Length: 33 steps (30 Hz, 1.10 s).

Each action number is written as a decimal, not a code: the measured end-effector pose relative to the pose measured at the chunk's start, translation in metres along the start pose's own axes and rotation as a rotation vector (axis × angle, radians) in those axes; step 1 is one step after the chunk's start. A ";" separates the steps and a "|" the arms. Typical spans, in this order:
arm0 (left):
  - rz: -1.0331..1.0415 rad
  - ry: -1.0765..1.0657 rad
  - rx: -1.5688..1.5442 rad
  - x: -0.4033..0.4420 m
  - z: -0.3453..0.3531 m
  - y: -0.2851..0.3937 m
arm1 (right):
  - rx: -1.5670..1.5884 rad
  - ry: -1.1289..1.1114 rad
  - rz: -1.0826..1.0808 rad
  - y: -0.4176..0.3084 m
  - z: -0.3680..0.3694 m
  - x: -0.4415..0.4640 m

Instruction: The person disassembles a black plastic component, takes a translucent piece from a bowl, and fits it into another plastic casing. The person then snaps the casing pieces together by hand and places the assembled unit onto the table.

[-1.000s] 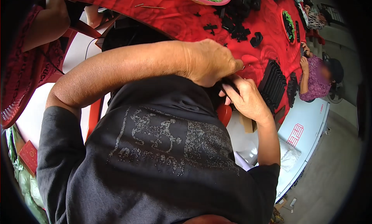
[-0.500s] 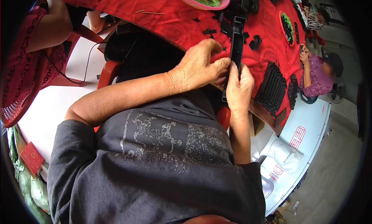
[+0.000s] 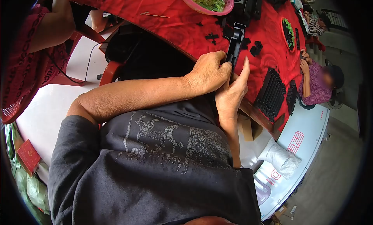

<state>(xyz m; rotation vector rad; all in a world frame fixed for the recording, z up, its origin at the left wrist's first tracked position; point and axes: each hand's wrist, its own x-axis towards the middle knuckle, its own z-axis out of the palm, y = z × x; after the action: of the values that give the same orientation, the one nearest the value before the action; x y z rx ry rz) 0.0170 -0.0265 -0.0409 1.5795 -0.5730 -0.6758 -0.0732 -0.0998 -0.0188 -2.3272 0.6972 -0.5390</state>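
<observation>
A long, narrow black plastic part [image 3: 235,40] points away from me at the edge of the red-covered table, with a squared, open-ended tip. The fingers and thumb of my left hand [image 3: 210,74] are closed round its near section. Against its lower end, on the right side, is my right hand [image 3: 232,94], partly wrapped round the part with one digit stretched upward. Where the two hands meet, the near end of the part and some fingertips are hidden.
On the red tablecloth [image 3: 171,11] are a pink basket [image 3: 198,8] of green pieces, loose black parts [image 3: 256,48], a ribbed black stack [image 3: 271,94] and another green-filled tray [image 3: 288,33]. One person [image 3: 318,83] works at right; another person's arm [image 3: 52,28] shows at left.
A second ago the hands were lower over my lap, the part mostly hidden. Since half a second ago, my left hand has closed over the part and my right hand has shifted slightly down and left.
</observation>
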 end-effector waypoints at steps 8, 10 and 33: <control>0.036 0.028 0.022 -0.006 -0.001 0.005 | 0.086 -0.006 -0.030 -0.001 0.000 -0.006; 0.052 0.020 0.087 -0.008 -0.003 0.006 | 0.134 -0.026 -0.066 -0.001 -0.002 -0.006; -0.020 -0.328 -0.086 -0.029 -0.012 0.013 | 1.143 0.037 0.134 -0.004 -0.023 0.020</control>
<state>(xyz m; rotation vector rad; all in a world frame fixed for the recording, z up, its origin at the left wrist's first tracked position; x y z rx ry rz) 0.0050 0.0007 -0.0248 1.4051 -0.7590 -0.9715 -0.0689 -0.1201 0.0039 -1.1973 0.3785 -0.6776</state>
